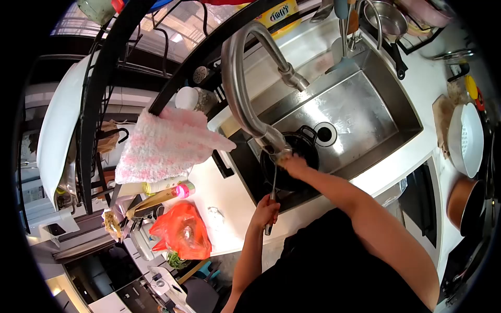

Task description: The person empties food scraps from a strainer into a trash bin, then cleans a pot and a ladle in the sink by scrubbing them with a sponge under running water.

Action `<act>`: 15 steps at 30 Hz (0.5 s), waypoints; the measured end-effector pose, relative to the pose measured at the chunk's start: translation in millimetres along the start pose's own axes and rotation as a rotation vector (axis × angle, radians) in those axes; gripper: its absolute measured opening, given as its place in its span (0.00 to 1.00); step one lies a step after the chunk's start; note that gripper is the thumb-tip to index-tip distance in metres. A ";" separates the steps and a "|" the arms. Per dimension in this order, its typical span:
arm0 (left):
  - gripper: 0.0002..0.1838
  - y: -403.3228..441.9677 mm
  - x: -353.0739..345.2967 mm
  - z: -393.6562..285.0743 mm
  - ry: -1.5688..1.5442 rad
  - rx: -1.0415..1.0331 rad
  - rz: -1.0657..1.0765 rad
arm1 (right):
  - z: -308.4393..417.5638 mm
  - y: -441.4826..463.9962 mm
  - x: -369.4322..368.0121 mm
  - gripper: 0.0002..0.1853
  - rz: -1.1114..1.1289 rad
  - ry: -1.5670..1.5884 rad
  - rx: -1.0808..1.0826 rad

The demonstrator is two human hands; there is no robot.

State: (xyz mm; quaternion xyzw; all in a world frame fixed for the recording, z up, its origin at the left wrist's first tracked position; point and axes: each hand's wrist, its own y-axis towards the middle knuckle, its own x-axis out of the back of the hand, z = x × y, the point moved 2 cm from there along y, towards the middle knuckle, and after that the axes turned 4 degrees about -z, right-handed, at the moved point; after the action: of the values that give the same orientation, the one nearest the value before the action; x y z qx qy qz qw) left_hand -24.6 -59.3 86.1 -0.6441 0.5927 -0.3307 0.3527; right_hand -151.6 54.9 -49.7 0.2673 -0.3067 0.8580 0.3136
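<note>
My left hand point(266, 211) is closed round the dark handle of a long metal utensil point(274, 182) with a thin shaft. The shaft points away from me over the sink's near left corner; its head is hidden, so the exact kind does not show. At that far end, my right hand point(295, 166) has its fingers closed, with a small tan patch at the fingertips that I cannot make out. Below my right hand, a black two-handled pot point(308, 148) sits in the steel sink point(360, 104). The curved faucet point(237, 78) arches over the sink, its base beside the pot.
A pink and white cloth point(162, 146) hangs from the black rack point(94, 115) at left. On the left counter lies a red plastic bag point(185, 229). A small saucepan point(386, 21) stands beyond the sink; a white dish point(464, 138) and a brown pan point(464, 203) are at right.
</note>
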 end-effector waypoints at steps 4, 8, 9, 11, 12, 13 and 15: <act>0.22 7.4 5.4 6.7 0.494 -0.190 -0.291 | -4.4 15.1 11.2 0.15 -0.044 0.331 0.038; 0.24 12.6 9.7 12.8 0.836 -0.469 -0.428 | 27.2 0.1 71.1 0.13 -0.142 0.438 0.129; 0.24 12.5 6.6 9.3 0.831 -0.469 -0.427 | 33.9 -5.7 56.0 0.13 -0.142 0.393 0.200; 0.24 10.7 1.9 3.2 0.847 -0.545 -0.418 | 66.3 -35.9 56.3 0.09 0.011 0.178 0.379; 0.24 11.2 0.3 1.8 0.846 -0.547 -0.417 | 62.3 -35.9 41.3 0.08 -0.083 0.136 0.402; 0.25 10.6 -1.2 1.3 0.868 -0.567 -0.449 | 54.8 -31.6 24.0 0.07 -0.176 0.094 0.426; 0.25 5.9 -3.8 -2.8 0.894 -0.587 -0.480 | 28.6 -2.3 23.8 0.06 -0.266 -0.069 0.284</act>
State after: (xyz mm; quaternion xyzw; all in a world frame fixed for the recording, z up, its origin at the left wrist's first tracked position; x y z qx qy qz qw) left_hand -30.4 -56.0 82.6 -0.6292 0.5881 -0.4631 -0.2093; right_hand -158.1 45.4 -14.3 0.3761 -0.1549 0.8341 0.3725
